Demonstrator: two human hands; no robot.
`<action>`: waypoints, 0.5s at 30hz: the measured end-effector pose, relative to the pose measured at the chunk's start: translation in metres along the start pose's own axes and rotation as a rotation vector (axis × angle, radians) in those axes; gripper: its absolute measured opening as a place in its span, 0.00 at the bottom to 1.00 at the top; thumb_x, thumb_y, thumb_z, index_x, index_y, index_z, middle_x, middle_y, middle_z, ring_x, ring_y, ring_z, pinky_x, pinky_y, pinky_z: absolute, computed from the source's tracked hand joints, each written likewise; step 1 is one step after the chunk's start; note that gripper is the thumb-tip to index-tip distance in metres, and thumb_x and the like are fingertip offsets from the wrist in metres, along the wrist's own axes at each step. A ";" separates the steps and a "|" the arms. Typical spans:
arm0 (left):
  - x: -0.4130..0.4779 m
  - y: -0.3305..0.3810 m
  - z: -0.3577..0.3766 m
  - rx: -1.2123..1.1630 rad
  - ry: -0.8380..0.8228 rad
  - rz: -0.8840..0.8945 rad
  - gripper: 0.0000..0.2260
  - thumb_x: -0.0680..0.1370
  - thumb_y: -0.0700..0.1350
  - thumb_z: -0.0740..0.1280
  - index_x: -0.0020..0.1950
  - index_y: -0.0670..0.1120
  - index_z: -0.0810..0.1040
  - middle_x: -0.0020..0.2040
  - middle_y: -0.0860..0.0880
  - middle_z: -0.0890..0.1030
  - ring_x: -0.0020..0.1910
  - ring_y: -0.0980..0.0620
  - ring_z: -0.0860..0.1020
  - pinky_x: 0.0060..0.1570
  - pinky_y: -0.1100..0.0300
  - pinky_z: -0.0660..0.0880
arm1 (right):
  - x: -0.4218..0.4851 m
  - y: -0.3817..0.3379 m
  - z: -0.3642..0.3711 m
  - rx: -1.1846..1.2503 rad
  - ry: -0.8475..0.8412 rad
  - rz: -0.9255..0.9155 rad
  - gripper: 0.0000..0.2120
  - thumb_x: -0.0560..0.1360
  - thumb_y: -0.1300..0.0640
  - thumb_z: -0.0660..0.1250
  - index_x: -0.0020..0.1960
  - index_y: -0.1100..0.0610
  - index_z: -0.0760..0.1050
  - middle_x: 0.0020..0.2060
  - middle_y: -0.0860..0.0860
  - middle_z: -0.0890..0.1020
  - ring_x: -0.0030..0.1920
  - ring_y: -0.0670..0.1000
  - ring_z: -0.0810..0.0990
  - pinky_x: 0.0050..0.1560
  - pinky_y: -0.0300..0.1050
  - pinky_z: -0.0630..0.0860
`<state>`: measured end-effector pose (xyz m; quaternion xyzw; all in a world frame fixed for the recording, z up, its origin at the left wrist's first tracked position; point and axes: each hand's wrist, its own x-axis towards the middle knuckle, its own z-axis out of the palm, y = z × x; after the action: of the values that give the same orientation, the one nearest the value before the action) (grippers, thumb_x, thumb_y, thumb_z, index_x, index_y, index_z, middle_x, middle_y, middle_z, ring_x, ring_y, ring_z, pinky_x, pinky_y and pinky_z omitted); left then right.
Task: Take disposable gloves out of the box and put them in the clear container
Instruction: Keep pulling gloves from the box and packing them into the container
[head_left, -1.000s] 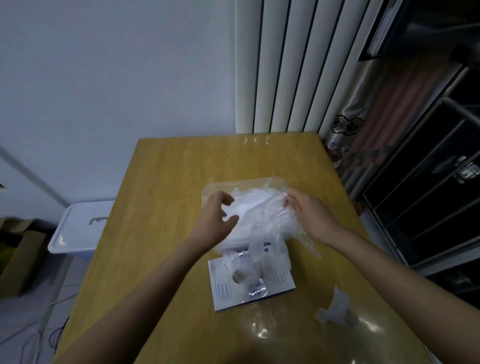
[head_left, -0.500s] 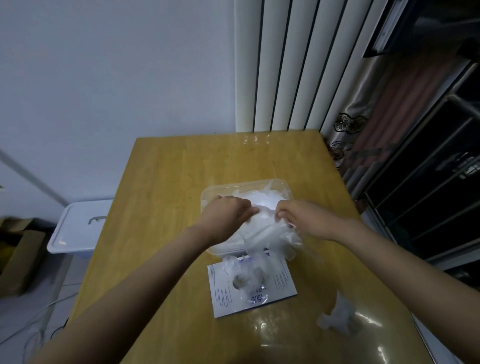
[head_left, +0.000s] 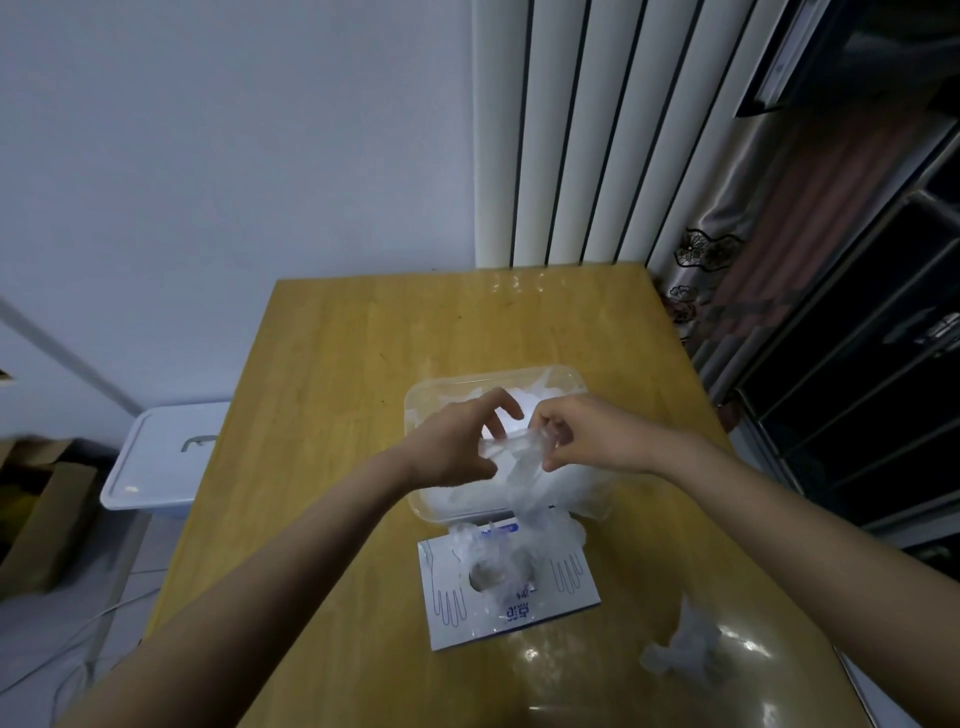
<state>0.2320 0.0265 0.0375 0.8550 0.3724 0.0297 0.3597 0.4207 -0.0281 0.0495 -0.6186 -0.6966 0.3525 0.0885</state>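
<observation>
Honey-coloured wooden counter (head_left: 337, 389), glossy with reflections at the near end, far edge set against a pale wall (head_left: 234, 156) and a white slatted panel (head_left: 571, 130). To the right, a patterned curtain (head_left: 727, 249) and a dark rack (head_left: 883, 338) of shelves. On the floor to the left, a white lidded bin (head_left: 161, 457) beside the counter, a cardboard box (head_left: 47, 519) further left, thin cables (head_left: 67, 654) trailing nearer the camera.

Mid-counter, a clear container (head_left: 431, 395), heaped with filmy gloves (head_left: 467, 493). Just in front of it, at its near wall, the box (head_left: 452, 608), lying flat, oval opening upward, a tuft of film poking out. Off to the right toward the near end, a loose glove (head_left: 685, 644), crumpled, apart from both box and container.

Both hands above the container, close together. Left hand (head_left: 452, 452): fingers curled in an arc, forefinger lifted, thumb side closed on one end of a clear glove (head_left: 514, 457). Right hand (head_left: 597, 441): fingertips and thumb pinched on the same glove, just beside the left. Below the pinch, the rest of that glove hanging down across the container's near edge toward the box. Impossible to tell whether free of the opening.
</observation>
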 end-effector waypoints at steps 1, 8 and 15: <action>0.001 0.002 -0.001 0.001 0.065 -0.014 0.16 0.73 0.39 0.70 0.57 0.50 0.72 0.43 0.57 0.75 0.44 0.50 0.76 0.45 0.56 0.74 | 0.001 0.000 -0.001 -0.027 -0.018 -0.002 0.12 0.69 0.62 0.74 0.43 0.53 0.73 0.34 0.44 0.72 0.34 0.41 0.71 0.34 0.31 0.66; 0.011 0.008 -0.008 -0.087 0.297 -0.035 0.07 0.73 0.46 0.72 0.48 0.51 0.76 0.41 0.55 0.77 0.35 0.60 0.73 0.36 0.65 0.71 | 0.007 0.003 -0.002 -0.138 -0.038 -0.001 0.19 0.68 0.61 0.74 0.34 0.53 0.64 0.32 0.47 0.69 0.33 0.45 0.67 0.33 0.41 0.62; 0.007 0.003 -0.006 -0.138 0.254 -0.114 0.23 0.70 0.37 0.74 0.62 0.47 0.71 0.38 0.54 0.79 0.33 0.60 0.73 0.32 0.66 0.71 | 0.005 0.003 -0.002 0.083 0.234 0.009 0.14 0.81 0.55 0.58 0.37 0.50 0.72 0.35 0.50 0.81 0.38 0.50 0.80 0.46 0.48 0.77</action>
<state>0.2375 0.0334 0.0426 0.7950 0.4599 0.1426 0.3689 0.4232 -0.0231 0.0474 -0.6545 -0.6634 0.3071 0.1931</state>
